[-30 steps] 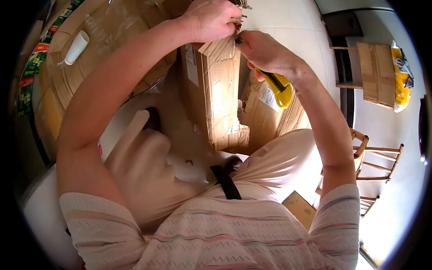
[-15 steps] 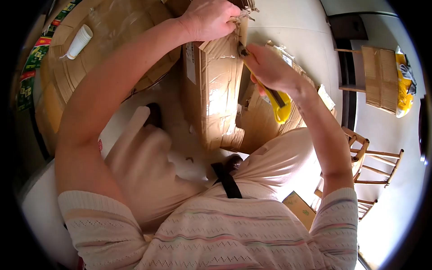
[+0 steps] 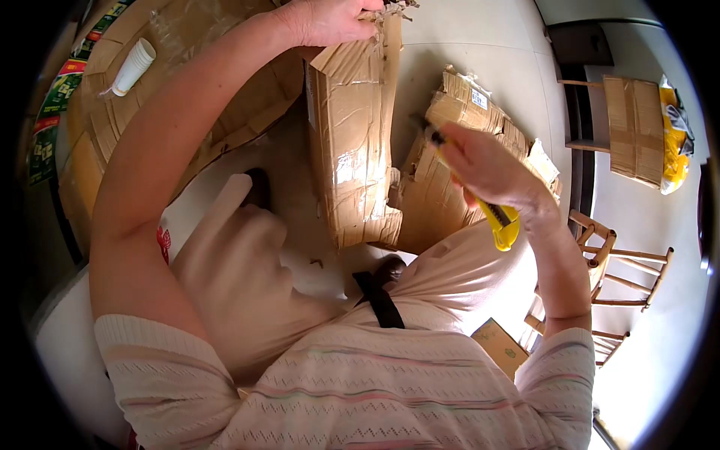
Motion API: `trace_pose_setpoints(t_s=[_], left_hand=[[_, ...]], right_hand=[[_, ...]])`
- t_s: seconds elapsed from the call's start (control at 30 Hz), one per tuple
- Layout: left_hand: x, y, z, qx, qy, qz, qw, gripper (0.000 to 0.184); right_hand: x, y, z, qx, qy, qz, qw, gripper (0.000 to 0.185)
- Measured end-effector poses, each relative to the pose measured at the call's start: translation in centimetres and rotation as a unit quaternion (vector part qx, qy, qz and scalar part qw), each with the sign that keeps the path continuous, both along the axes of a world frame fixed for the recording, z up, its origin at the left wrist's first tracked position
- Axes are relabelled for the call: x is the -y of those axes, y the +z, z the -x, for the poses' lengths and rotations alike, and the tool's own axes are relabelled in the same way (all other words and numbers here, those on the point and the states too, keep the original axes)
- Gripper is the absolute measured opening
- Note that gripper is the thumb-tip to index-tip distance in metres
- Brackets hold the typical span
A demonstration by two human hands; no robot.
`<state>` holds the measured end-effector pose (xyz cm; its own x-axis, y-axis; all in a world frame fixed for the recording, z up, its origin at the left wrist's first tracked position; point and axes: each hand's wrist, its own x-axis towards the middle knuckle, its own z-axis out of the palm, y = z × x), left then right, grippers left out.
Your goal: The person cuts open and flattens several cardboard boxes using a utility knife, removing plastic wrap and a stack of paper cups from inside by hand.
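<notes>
My left hand (image 3: 334,21) is closed on the torn top edge of a tall cardboard box (image 3: 356,127), which stands between my knees with shiny tape on its face. In my right hand (image 3: 484,161) is a yellow utility knife (image 3: 504,227), its handle end showing below my fist. The dark blade end points up and left, apart from the box. Behind the knife, flattened cardboard (image 3: 461,112) with a white label and ragged edges leans beside my right leg.
To the left, a round surface covered with cardboard (image 3: 97,142) bears stacked paper cups (image 3: 135,67). At right are a bamboo chair (image 3: 630,277) and another carton (image 3: 634,131) beside a yellow bag (image 3: 675,154). A small box (image 3: 499,349) lies near my right hip.
My right hand has drawn the utility knife away from the box, down and to the right. My left hand and the box's top have shifted slightly up and left.
</notes>
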<state>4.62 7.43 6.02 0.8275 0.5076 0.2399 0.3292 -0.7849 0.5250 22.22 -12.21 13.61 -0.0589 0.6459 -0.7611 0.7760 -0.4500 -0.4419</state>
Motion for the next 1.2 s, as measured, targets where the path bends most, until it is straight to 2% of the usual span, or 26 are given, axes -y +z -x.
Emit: trace_pose_setpoints(t_s=[0.03, 0.07, 0.17, 0.3, 0.4, 0.5, 0.6, 0.7, 0.8, 0.9, 0.93, 1.03, 1.2], left_hand=[[0.2, 0.2, -0.2, -0.01, 0.0, 0.0, 1.0, 0.021], [0.3, 0.5, -0.6, -0.018, -0.002, -0.002, 1.0, 0.021], [0.4, 0.2, -1.3, 0.005, -0.024, -0.014, 1.0, 0.023], [0.4, -0.1, -1.6, 0.049, -0.078, 0.1, 0.991, 0.016], [2.4, 3.4, -1.2, -0.036, -0.075, -0.027, 0.996, 0.013], [2.2, 2.0, -2.7, -0.152, 0.003, -0.034, 0.988, 0.014], [2.3, 0.9, -1.8, 0.009, -0.019, -0.003, 1.0, 0.013], [1.6, -0.7, -2.6, -0.002, -0.008, 0.029, 1.0, 0.013], [1.6, -0.8, -2.7, -0.061, 0.041, -0.027, 0.997, 0.013], [1.9, -2.0, -3.1, 0.008, 0.008, -0.06, 0.998, 0.016], [2.0, -1.6, -3.1, -0.039, 0.035, -0.078, 0.996, 0.018], [2.7, -0.7, -3.1, -0.082, 0.039, -0.049, 0.995, 0.018], [3.9, -0.2, -4.0, 0.007, 0.011, -0.019, 1.0, 0.019]], right_hand=[[-0.5, 1.1, 0.0, 0.008, -0.045, 0.007, 0.999, 0.018], [-0.8, 0.9, -0.3, -0.012, -0.021, -0.034, 0.999, 0.02], [-2.5, -0.3, 0.8, -0.035, -0.062, -0.112, 0.991, 0.022], [-4.1, -1.7, 1.3, -0.02, -0.059, -0.096, 0.993, 0.023], [-4.9, -2.6, 1.8, -0.005, -0.039, -0.076, 0.996, 0.024], [-4.8, -2.3, 2.1, -0.011, -0.002, -0.043, 0.999, 0.023], [-3.5, -2.4, 2.1, 0.004, 0.027, -0.049, 0.998, 0.022], [-2.9, -2.0, 2.0, -0.011, -0.008, -0.049, 0.999, 0.021], [-1.1, -4.1, 1.6, -0.027, 0.025, -0.089, 0.995, 0.019], [0.2, -4.8, 2.0, -0.045, 0.003, -0.077, 0.996, 0.017], [0.5, -4.8, 2.2, -0.04, 0.003, -0.065, 0.997, 0.017], [1.3, -5.2, 2.3, -0.033, -0.018, -0.05, 0.998, 0.017], [-0.6, -4.8, 1.3, -0.035, -0.035, 0.004, 0.999, 0.015]])
